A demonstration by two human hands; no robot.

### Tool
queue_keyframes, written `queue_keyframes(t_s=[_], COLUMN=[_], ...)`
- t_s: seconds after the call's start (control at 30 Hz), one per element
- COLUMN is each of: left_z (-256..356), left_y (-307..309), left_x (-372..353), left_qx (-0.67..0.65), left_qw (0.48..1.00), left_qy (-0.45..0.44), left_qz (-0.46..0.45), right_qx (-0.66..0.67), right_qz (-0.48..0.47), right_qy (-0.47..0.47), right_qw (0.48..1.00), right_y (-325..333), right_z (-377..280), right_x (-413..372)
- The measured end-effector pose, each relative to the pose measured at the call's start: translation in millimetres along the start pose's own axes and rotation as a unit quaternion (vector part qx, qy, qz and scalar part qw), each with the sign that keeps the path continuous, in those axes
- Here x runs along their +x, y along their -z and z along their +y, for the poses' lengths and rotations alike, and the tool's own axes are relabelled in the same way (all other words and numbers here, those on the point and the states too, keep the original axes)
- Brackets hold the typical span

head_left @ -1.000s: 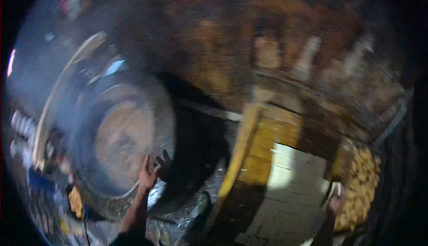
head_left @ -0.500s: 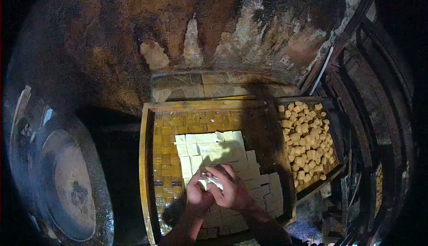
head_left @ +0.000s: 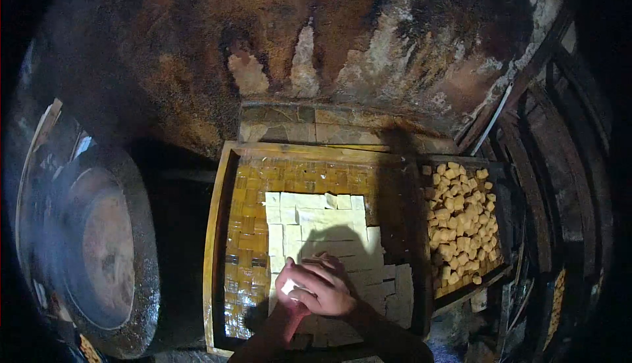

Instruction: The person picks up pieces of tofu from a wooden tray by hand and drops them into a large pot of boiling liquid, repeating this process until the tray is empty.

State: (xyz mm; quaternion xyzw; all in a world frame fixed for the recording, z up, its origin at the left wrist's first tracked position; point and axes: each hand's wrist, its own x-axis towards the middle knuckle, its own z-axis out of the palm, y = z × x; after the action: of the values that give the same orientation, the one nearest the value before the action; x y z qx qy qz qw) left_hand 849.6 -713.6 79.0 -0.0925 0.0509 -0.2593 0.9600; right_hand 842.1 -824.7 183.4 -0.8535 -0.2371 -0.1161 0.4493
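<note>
My left hand [head_left: 291,305] and my right hand [head_left: 327,290] are closed together over the near part of the white tofu blocks [head_left: 329,221]. A bit of white tofu [head_left: 288,286] shows between the palms, mostly covered by my fingers. Its full shape is hidden. Below the hands, the cut tofu lies in close rows on a woven bamboo tray [head_left: 250,231] with a wooden rim. One small block at the far edge of the rows sits slightly tilted. My forearms hide the nearest blocks.
To the right, a second tray holds many golden-brown fried tofu cubes [head_left: 461,221]. At the left stands a large round pan [head_left: 108,258] with a wide dark rim, hazy as if with steam. A stained wall [head_left: 303,53] rises behind, and dark wooden slats [head_left: 526,165] stand at far right.
My hands have closed more tightly around the tofu, the right now wrapping over the left. The whole view has shifted slightly; the tofu rows look unchanged.
</note>
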Motion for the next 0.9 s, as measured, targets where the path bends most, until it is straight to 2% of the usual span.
queue_keyframes(t_s=[0.03,0.07,0.1,0.13,0.17,0.2,0.23,0.3,0.33,0.4,0.43,0.47,0.53,0.6,0.63,0.7,0.73,0.77,0.8,0.87,0.9], left_z=[-2.4,15.3,20.9,25.4,26.9,34.8,40.0,47.5,48.8,58.3,62.2,62.5,58.2,60.0,60.8,59.5,59.3,59.9,59.5,58.0,58.0], left_y=[-6.8,-11.3,-14.8,-17.4,-12.2,-2.9,5.1,-7.1,-19.9,-26.4,-21.3,-17.1,-30.6,-32.9,-26.8,-22.8,-23.3,-23.7,-23.4,-22.9,-23.7], left_x=[1.6,-6.5,-7.6,-11.6,-11.7,-11.1,-14.9,-17.2,-19.0,-21.7,-23.0,-23.2,-23.9,-27.5,-28.8,-34.4,-35.4,-36.4,-37.8,-38.6,-37.2], left_qx=[-0.032,-0.028,0.012,0.052,0.058,0.073,0.051,0.036,0.038,0.04,0.065,0.088,0.037,0.023,0.021,0.023,0.024,-0.026,-0.027,-0.015,-0.03], left_qw=[0.997,0.997,0.997,0.993,0.994,0.992,0.994,0.995,0.995,0.995,0.993,0.99,0.995,0.994,0.992,0.992,0.992,0.993,0.993,0.994,0.994], left_qy=[-0.02,0.04,0.074,0.109,0.096,0.098,0.101,0.094,0.087,0.07,0.06,0.056,0.061,0.067,0.063,0.075,0.073,0.097,0.097,0.103,0.106], left_qz=[-0.063,0.057,0.033,0.014,-0.005,-0.018,-0.009,-0.005,0.029,0.065,0.082,0.095,0.068,0.082,0.11,0.102,0.095,0.069,0.068,0.04,0.0], right_qx=[-0.025,-0.05,-0.046,-0.025,-0.005,-0.187,-0.363,-0.444,-0.44,-0.242,-0.197,-0.199,-0.266,-0.274,-0.271,-0.293,-0.309,-0.368,-0.369,-0.355,-0.352], right_qz=[0.011,0.021,0.016,0.079,0.141,0.171,0.195,0.078,0.079,0.033,0.066,0.066,0.153,0.135,0.113,0.141,0.159,0.153,0.152,0.214,0.215], right_qy=[-0.005,-0.007,-0.002,-0.118,-0.234,-0.205,-0.165,-0.166,-0.156,-0.348,-0.31,-0.313,-0.2,-0.233,-0.264,-0.272,-0.274,-0.227,-0.226,-0.22,-0.215], right_qw=[1.0,0.999,0.999,0.99,0.962,0.945,0.896,0.877,0.881,0.905,0.928,0.926,0.931,0.923,0.918,0.906,0.897,0.889,0.889,0.883,0.885], right_y=[5.9,13.2,22.1,31.9,40.7,46.6,51.3,53.7,54.1,53.2,49.7,45.0,46.3,49.6,52.0,41.5,38.1,31.1,33.0,33.6,32.3], right_z=[-0.9,1.6,13.3,36.0,64.3,114.9,162.6,182.4,181.2,174.6,176.2,179.3,175.1,198.1,197.9,174.1,162.2,183.0,188.4,196.8,192.2], right_x=[-1.4,-0.4,-3.6,-13.7,-25.9,-32.9,-41.1,-71.5,-72.7,-80.1,-84.7,-88.7,-80.7,-90.8,-91.0,-91.3,-85.4,-97.9,-97.5,-95.3,-86.8])
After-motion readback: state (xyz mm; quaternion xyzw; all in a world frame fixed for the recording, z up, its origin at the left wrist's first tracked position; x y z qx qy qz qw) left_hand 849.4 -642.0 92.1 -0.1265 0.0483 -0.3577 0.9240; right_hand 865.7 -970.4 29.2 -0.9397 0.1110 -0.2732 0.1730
